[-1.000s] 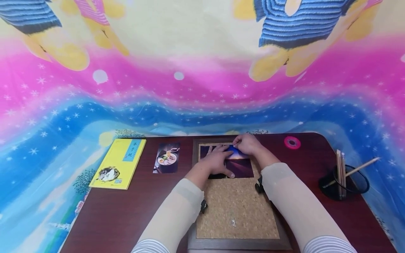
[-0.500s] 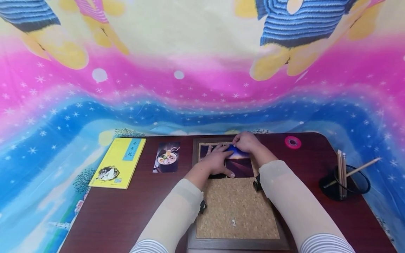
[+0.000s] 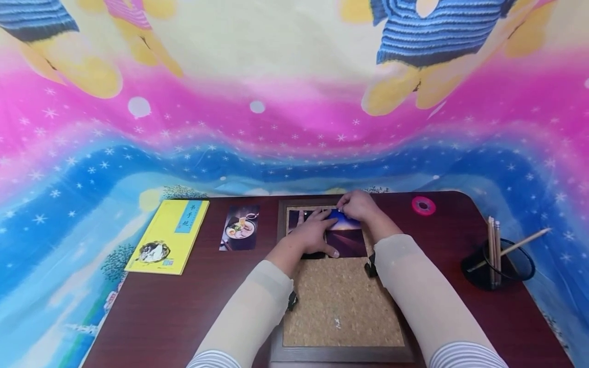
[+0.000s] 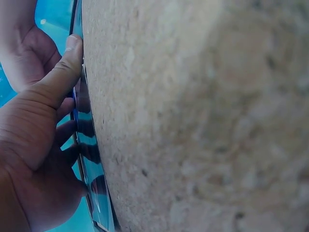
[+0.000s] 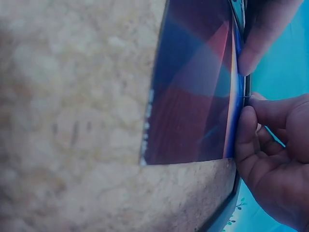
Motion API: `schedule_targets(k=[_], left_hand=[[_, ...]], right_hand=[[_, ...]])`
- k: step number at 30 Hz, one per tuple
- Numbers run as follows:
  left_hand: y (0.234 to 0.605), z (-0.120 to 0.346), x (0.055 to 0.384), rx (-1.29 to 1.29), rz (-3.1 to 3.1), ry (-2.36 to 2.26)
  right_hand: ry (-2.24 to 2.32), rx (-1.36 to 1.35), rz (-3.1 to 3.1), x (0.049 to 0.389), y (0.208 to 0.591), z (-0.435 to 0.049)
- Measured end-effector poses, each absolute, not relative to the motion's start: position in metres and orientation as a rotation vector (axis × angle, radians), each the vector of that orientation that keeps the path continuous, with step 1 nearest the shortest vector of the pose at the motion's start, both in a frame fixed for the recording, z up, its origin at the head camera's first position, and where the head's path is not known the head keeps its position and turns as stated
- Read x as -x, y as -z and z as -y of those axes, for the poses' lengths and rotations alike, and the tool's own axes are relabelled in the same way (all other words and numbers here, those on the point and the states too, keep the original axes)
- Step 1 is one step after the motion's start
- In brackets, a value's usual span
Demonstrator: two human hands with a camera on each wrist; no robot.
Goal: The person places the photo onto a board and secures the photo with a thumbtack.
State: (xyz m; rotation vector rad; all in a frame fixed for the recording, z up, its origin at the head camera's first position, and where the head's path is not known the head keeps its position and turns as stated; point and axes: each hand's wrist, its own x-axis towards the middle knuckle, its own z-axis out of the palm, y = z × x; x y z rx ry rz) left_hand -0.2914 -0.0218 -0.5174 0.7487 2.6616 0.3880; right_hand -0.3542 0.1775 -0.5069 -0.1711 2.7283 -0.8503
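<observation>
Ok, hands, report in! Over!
Left hand spread over left edge of glossy blue-purple photo. Right hand pinching thin pale pin near top. Left fingers close by.

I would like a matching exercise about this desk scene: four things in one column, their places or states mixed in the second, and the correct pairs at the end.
1. Glossy purple-and-blue photo
2. Person's right hand
3. Flat yellow book
4. Round black container

A. stands on the right, with wooden pencils inside
B. pinches a small thin pin
C. lies on brown cork, partly under the left hand
D. lies near the dark red table's left edge

Pairs: 1-C, 2-B, 3-D, 4-A
</observation>
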Motion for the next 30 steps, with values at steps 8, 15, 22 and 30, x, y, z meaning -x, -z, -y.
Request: schedule_targets(k=[8, 15, 22, 30], left_hand=[[0.5178, 0.0221, 0.2913, -0.753, -2.661, -0.399], [0.5163, 0.0222, 0.2900, -0.752, -2.660, -0.412], [0.5156, 0.0211, 0.2898, -0.758, -2.649, -0.407], [0.5143, 0.0205, 0.2911, -0.755, -2.644, -0.399]], right_hand=[[0.851, 0.172, -2.747, 0.3539, 0.5086, -0.1768], [0.875, 0.163, -2.737, 0.3534, 0.5078, -0.1757], [0.836, 0.157, -2.754, 0.3524, 0.5069, -0.1716], [0.815, 0.151, -2.760, 0.3532, 0.5064, -0.1683]])
